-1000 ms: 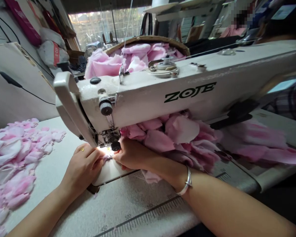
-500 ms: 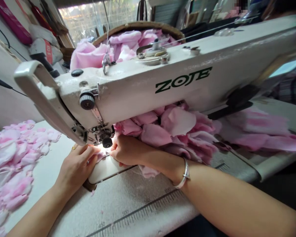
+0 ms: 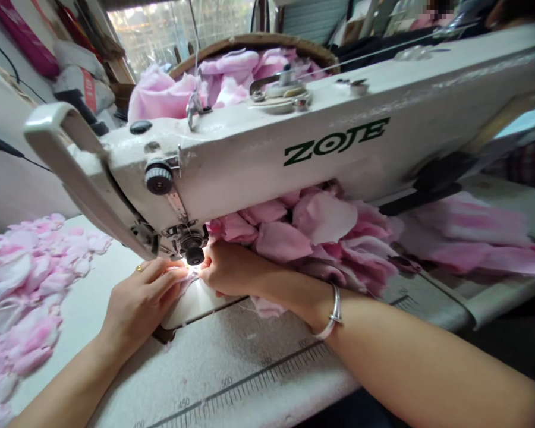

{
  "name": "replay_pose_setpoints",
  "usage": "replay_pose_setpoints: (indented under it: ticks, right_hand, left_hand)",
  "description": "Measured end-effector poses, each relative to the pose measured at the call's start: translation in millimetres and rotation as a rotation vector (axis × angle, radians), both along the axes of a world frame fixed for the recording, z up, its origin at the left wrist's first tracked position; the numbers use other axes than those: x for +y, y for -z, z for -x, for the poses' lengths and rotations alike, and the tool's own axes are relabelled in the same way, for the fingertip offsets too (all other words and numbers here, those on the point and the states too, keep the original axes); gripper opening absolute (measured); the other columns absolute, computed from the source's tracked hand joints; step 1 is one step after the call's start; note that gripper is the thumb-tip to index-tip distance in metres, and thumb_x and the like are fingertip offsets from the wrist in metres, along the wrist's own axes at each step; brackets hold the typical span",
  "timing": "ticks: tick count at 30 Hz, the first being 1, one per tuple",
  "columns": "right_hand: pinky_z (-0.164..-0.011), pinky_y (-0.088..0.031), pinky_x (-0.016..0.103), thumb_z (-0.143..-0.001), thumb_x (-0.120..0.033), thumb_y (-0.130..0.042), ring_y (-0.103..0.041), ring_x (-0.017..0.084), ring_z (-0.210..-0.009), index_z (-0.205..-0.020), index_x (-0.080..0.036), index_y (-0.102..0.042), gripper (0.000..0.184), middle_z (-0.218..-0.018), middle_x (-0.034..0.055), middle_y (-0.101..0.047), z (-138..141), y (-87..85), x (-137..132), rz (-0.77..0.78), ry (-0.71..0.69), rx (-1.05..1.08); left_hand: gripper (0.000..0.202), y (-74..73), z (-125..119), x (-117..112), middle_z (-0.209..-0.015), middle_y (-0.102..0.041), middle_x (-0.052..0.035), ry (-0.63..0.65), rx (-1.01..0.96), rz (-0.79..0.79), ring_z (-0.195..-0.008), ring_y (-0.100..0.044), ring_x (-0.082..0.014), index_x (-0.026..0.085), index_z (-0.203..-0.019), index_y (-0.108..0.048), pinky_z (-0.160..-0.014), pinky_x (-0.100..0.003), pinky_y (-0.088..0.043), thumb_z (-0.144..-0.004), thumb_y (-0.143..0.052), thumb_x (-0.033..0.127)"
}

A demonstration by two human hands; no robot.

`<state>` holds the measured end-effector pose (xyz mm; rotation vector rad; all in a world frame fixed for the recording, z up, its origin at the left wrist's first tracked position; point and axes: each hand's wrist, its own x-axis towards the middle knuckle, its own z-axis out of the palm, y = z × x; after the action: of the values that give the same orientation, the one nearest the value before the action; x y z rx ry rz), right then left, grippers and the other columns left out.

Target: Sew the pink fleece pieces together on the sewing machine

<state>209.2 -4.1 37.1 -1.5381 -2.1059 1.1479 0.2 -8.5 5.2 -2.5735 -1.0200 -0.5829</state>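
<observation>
A white sewing machine stands across the view, its lit needle area low on its left end. My left hand, a ring on one finger, has its fingers pressed together on a small pale pink fabric piece just left of the needle. Curled closed right beside the needle, my right hand pinches fabric there; its fingertips are partly hidden. Pink petal-shaped fabric bunches under the machine's arm, behind my right wrist. The needle tip itself cannot be made out.
Loose pink and white fabric petals cover the table's left side. More pink cloth fills a round basket behind the machine. Further fabric trails at right. A printed ruler runs along the table's front edge. Part of another person shows top right.
My left hand has slid slightly right, closer to the needle, along with the small fabric piece. My right hand stays nearly in place. The view has shifted a little.
</observation>
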Motion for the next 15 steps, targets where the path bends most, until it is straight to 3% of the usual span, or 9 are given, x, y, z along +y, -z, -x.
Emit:
replay_pose_setpoints:
  ticks: [4, 15]
  right_hand:
    - [-0.041, -0.036, 0.02, -0.074, -0.015, -0.053, -0.057, 0.013, -0.047, -0.071, -0.013, -0.062, 0.01, -0.056, 0.0036, -0.064, -8.0, -2.2, -0.7, 0.043, -0.021, -0.006]
    - [-0.04, -0.038, 0.019, -0.074, -0.02, -0.056, -0.06, 0.014, -0.048, -0.079, -0.019, -0.054, 0.006, -0.054, 0.0009, -0.063, -8.8, 5.5, 0.3, 0.138, 0.034, 0.065]
  left_hand:
    - [0.017, -0.9, 0.2, -3.4, -0.108, -0.066, 0.0045, 0.014, 0.061, 0.038, -0.093, -0.057, -0.0147, 0.026, -0.108, -0.061, -0.075, -0.027, -0.046, -0.094, -0.05, 0.026]
    - [0.023, -1.0, 0.0, -8.3, -0.114, -0.065, -0.0001, 0.043, 0.085, 0.056, -0.101, -0.055, -0.0183, 0.022, -0.112, -0.059, -0.085, -0.032, -0.047, -0.096, -0.044, 0.03]
